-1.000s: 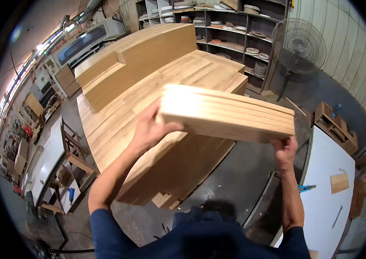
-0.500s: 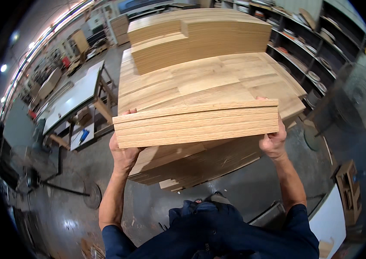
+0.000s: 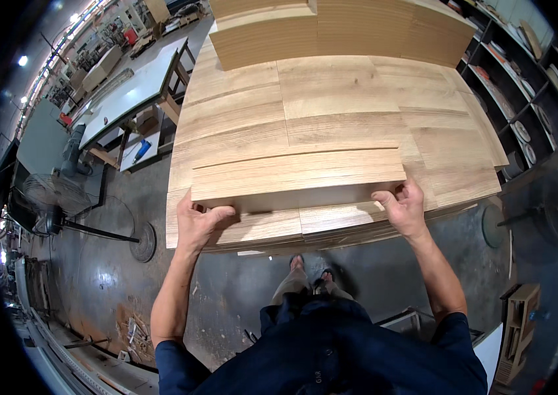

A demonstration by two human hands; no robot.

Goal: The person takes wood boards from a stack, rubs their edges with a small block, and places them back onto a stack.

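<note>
A short stack of light wood-grain boards (image 3: 298, 172), with a long line near its far edge, lies low over or on the layer of boards (image 3: 345, 92) that tops the large pile; contact below is hidden. My left hand (image 3: 198, 220) grips the stack's left end, thumb along the shaded near face. At the right end, my right hand (image 3: 402, 207) holds it the same way, thumb on the near face and fingers around the corner. Behind it rises a higher block of stacked boards (image 3: 364, 29) at the far side of the pile.
To the left stands a white-topped workbench (image 3: 140, 72) with a blue tool (image 3: 142, 151) on its lower shelf. Pedestal fans stand left (image 3: 52, 204) and right (image 3: 555, 197). Dark shelving (image 3: 522, 99) lines the right side. A wooden crate (image 3: 519, 329) sits at lower right.
Both hands have lowered the stack of boards toward the near part of the pile, and its top has tipped away from me. My view has shifted nearer to the pile.
</note>
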